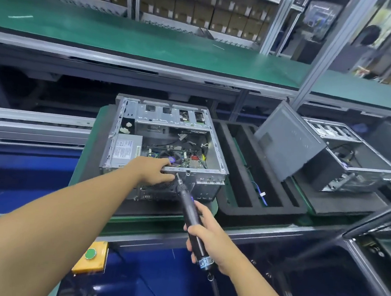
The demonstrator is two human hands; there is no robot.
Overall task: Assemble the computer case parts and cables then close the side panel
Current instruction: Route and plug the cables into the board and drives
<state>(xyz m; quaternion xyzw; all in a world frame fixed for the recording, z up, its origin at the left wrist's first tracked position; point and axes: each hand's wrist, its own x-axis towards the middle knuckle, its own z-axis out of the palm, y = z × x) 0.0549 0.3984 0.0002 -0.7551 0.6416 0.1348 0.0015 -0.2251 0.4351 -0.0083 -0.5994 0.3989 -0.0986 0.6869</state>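
— Where is the open computer case (163,144) lying?
— On the green surface (81,168), at twelve o'clock from us. Our left hand (156,171) is curling its fingers over the near rim.
— And our right hand (207,237)?
— At five o'clock we are clasping the electric screwdriver (191,215), its bit touching that rim.

The left hand (156,170) and right hand (207,238) are bare, both forearms (64,207) too; any sleeve apparently starts beyond view.

The screwdriver (191,209) bit (177,176), at the computer case (201,172) near rim beside the left hand (154,171), is too small to make out. Its cord (214,290) leaves the bottom edge, and the shelf boxes (184,8) are blurred.
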